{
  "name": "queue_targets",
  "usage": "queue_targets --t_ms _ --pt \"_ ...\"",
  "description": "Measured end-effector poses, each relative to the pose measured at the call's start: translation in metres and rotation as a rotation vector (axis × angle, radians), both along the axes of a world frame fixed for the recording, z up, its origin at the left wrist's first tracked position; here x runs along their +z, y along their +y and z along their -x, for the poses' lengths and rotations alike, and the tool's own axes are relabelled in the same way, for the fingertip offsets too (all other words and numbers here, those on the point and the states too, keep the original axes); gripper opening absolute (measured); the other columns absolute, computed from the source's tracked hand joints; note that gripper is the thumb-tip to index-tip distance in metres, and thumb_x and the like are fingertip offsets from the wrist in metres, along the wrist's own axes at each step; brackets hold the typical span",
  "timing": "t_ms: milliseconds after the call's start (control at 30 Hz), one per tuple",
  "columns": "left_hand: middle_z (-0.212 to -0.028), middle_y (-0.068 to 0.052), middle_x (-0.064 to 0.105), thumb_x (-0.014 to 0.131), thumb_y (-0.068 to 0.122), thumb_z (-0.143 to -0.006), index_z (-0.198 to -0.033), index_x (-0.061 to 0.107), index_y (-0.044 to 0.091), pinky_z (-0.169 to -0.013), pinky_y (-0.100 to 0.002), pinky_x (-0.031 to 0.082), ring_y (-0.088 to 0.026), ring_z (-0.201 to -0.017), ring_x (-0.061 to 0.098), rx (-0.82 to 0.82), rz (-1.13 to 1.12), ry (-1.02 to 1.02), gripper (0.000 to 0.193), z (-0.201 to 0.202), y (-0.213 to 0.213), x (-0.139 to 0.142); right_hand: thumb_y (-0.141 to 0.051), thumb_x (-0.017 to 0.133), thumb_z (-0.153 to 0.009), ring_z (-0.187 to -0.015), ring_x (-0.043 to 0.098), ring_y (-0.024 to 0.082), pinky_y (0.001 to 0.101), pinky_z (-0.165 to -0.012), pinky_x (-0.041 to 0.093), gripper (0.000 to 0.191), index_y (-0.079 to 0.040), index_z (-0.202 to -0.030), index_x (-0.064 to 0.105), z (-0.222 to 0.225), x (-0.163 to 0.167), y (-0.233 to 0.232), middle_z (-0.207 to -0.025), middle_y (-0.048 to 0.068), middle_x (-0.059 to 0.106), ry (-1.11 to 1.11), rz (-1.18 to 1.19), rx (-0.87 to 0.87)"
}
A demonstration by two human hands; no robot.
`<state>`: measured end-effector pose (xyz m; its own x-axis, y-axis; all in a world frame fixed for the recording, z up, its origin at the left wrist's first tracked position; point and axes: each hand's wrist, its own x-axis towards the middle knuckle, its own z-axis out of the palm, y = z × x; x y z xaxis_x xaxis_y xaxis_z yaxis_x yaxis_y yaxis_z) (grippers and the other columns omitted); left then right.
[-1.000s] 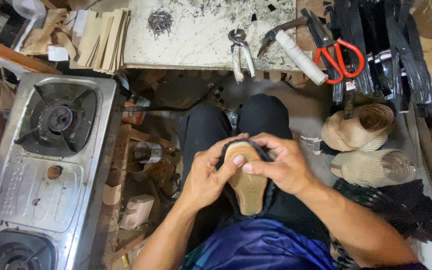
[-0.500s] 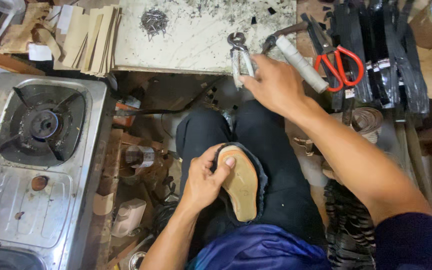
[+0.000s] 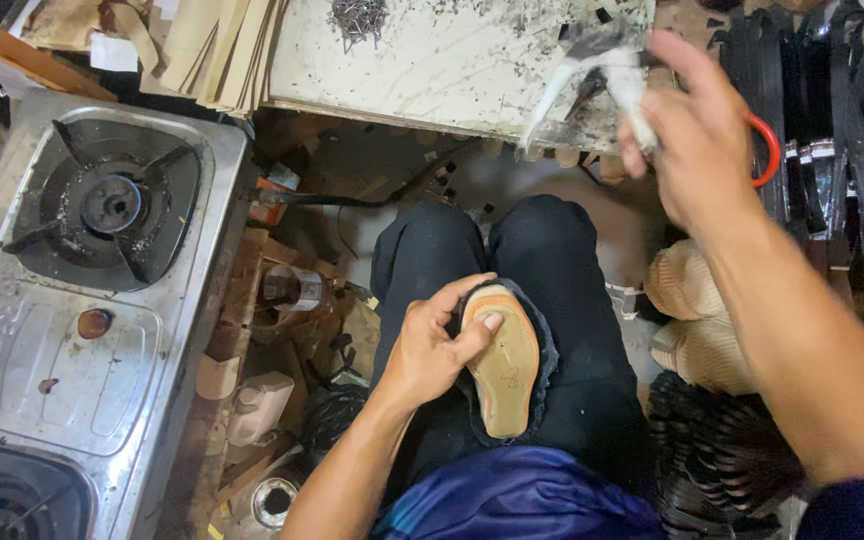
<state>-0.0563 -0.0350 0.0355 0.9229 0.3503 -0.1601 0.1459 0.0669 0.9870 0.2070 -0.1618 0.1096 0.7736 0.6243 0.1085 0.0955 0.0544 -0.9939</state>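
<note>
Tan shoe sole [image 3: 504, 362] lies lengthwise on the person's lap, lower centre of frame, on dark cloth over black trousers. Left hand [image 3: 432, 350] comes in from the bottom, forearm angled up, fingers curled around the sole's left edge, thumb pressed flat on its upper face, pinning it to the thigh. Right hand [image 3: 697, 140] is raised at upper right, well apart from the sole, arm running in from the lower right corner, fingers closed round a white-handled tool [image 3: 612, 75], blurred. Just behind it, a white board [image 3: 442, 60] with a nail pile [image 3: 357, 18]. Gas stove [image 3: 82, 290] at left.
</note>
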Motion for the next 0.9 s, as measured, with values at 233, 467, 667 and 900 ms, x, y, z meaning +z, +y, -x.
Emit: queue_targets --t_ms 233,467,667,900 --pt "-0.101 -0.009 0.08 0.073 0.016 -0.087 -0.127 0.068 0.0 -0.086 -0.029 0.059 -0.014 -0.092 0.076 -0.057 -0.023 -0.022 0.043 -0.011 -0.009 0.008 -0.019 0.065 -0.096 -0.069 0.048 0.01 0.0286 -0.061 0.041 0.049 -0.003 -0.14 0.051 0.088 0.01 -0.122 -0.077 0.002 0.055 0.034 0.47 0.083" --pt "-0.11 -0.017 0.077 0.075 0.013 -0.084 -0.123 0.07 0.001 -0.093 -0.036 0.058 -0.03 -0.105 0.076 -0.078 -0.358 -0.201 0.041 -0.016 -0.042 0.022 -0.026 0.064 -0.088 -0.073 0.066 0.011 0.0304 -0.067 0.058 0.028 -0.006 -0.106 0.072 0.115 0.023 -0.128 -0.081 0.001 0.07 0.344 0.837 0.459" --pt "-0.105 -0.015 0.077 0.073 0.009 -0.083 -0.12 0.068 -0.002 -0.114 -0.047 0.05 -0.034 -0.102 0.076 -0.14 -0.525 -0.381 0.039 -0.018 -0.064 0.033 -0.027 0.057 -0.087 -0.083 0.077 0.015 0.0336 -0.075 0.066 0.029 -0.006 -0.105 0.067 0.111 0.053 -0.121 -0.092 0.006 0.077 0.425 0.997 0.638" --pt "-0.105 -0.016 0.076 0.072 0.009 -0.083 -0.117 0.069 -0.001 -0.112 -0.048 0.051 -0.034 -0.1 0.075 -0.143 -0.57 -0.407 0.035 -0.017 -0.074 0.038 -0.03 0.053 -0.101 -0.067 0.081 0.014 0.0305 -0.062 0.062 0.032 0.0 -0.097 0.062 0.101 0.081 -0.104 -0.082 0.009 0.077 0.387 1.153 0.778"
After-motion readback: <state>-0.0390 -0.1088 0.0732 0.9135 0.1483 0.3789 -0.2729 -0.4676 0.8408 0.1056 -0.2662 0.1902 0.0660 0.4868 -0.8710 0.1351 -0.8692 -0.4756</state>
